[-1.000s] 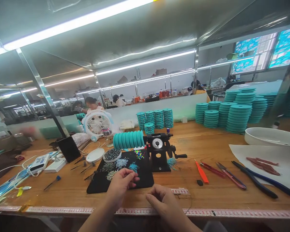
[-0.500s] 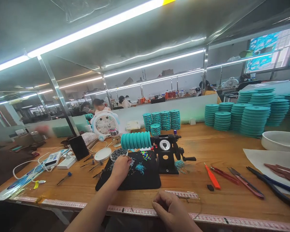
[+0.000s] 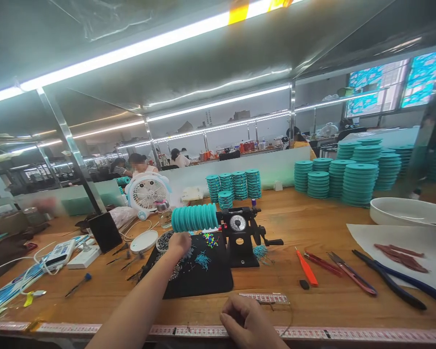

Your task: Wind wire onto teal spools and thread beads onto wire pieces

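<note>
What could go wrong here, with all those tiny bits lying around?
The left hand is right beside the white bowl of grey beads, so a knock might spill it. The teal strands and multicoloured beads lie loose on the black mat; a brush of the hand could mix them. The right hand is near the table's front edge, where anything small might drop off.

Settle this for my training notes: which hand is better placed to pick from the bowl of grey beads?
Probably the left: the left hand is out over the mat, close beside the bowl of grey beads. The right hand is farther off, curled near the front edge of the table.
</note>
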Demonstrator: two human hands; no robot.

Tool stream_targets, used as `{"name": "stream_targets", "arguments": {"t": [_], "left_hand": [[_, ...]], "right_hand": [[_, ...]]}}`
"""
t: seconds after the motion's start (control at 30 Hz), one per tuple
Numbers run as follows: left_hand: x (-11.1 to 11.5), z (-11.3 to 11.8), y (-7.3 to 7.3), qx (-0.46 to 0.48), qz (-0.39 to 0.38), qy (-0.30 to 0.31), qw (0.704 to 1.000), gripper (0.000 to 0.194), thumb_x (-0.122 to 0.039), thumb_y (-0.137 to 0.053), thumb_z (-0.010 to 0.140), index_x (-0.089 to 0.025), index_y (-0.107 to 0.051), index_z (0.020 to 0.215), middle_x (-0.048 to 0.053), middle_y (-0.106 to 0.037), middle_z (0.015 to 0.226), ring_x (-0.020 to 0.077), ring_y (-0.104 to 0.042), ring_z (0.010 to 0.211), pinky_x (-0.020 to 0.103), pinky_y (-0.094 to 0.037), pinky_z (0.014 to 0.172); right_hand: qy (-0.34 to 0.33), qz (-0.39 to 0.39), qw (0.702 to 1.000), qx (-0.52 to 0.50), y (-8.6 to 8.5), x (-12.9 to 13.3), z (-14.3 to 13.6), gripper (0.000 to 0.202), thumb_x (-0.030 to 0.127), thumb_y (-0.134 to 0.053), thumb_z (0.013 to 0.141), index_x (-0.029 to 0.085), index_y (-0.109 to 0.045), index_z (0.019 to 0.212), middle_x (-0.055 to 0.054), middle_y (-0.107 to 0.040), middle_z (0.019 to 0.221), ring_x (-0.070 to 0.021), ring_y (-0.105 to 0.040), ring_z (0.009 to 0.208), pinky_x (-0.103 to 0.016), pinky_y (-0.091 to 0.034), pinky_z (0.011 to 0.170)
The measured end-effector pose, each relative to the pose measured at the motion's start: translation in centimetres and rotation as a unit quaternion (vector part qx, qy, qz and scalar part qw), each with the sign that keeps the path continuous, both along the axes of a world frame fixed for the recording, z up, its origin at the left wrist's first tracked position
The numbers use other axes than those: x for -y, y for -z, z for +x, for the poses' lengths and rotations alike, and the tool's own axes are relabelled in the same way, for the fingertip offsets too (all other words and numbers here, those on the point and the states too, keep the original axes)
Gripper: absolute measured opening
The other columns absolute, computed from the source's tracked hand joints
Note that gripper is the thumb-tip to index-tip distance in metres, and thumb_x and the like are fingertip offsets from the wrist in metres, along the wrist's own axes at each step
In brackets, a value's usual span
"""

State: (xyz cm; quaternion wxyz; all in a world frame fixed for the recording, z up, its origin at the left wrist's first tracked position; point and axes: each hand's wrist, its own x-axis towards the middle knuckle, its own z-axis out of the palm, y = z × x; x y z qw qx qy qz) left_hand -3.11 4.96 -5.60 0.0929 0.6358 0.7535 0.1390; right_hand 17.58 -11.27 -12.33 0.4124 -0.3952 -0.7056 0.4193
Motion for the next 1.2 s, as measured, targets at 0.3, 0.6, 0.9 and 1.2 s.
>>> {"name": "stream_targets", "arguments": {"t": [0.3,0.6,0.9,1.2], "left_hand": [[11.0,1.6,0.9,0.322,0.109,0.035,0.940,0.024,-0.030,-0.047,0.086,-0.014,-0.053,0.103,0.007,-0.064,0.090,0.0164,-0.063,0.080,0.026,-0.051,0.066],[18.3,7.5,1.7,0.813,-0.032,-0.052,0.579,0.036,-0.031,-0.085,0.053,-0.014,-0.056,0.066,-0.007,-0.047,0.052,0.0023,-0.037,0.042,0.012,-0.027,0.037],[18.5,8.4,2.6,0.888,-0.167,-0.015,0.428,0.052,-0.034,-0.081,0.059,-0.016,-0.036,0.041,-0.008,-0.030,0.034,0.0026,-0.027,0.033,0.013,-0.024,0.036],[18.5,8.4,2.7,0.898,-0.158,-0.006,0.411,0.046,-0.031,-0.079,0.062,-0.015,-0.041,0.042,-0.007,-0.034,0.034,0.0022,-0.027,0.033,0.013,-0.022,0.036]], "right_hand": [[0.020,-0.114,0.980,-0.164,-0.6,-0.6,0.6,0.026,0.039,-0.057,0.074,0.016,-0.054,0.063,0.004,-0.039,0.055,-0.0119,-0.034,0.055,-0.024,-0.027,0.052],[0.027,-0.146,0.961,-0.234,-2.0,0.2,0.2,0.026,0.040,-0.066,0.070,0.014,-0.066,0.065,-0.001,-0.059,0.059,-0.0138,-0.047,0.059,-0.024,-0.038,0.058],[-0.011,-0.153,0.940,-0.305,-3.7,2.4,-1.7,0.028,0.040,-0.066,0.074,0.015,-0.058,0.062,-0.004,-0.065,0.056,-0.0168,-0.061,0.048,-0.029,-0.053,0.053],[-0.028,-0.154,0.927,-0.341,-4.0,2.3,-1.9,0.034,0.045,-0.070,0.072,0.016,-0.059,0.061,-0.004,-0.066,0.055,-0.0170,-0.063,0.047,-0.028,-0.054,0.051]]}}
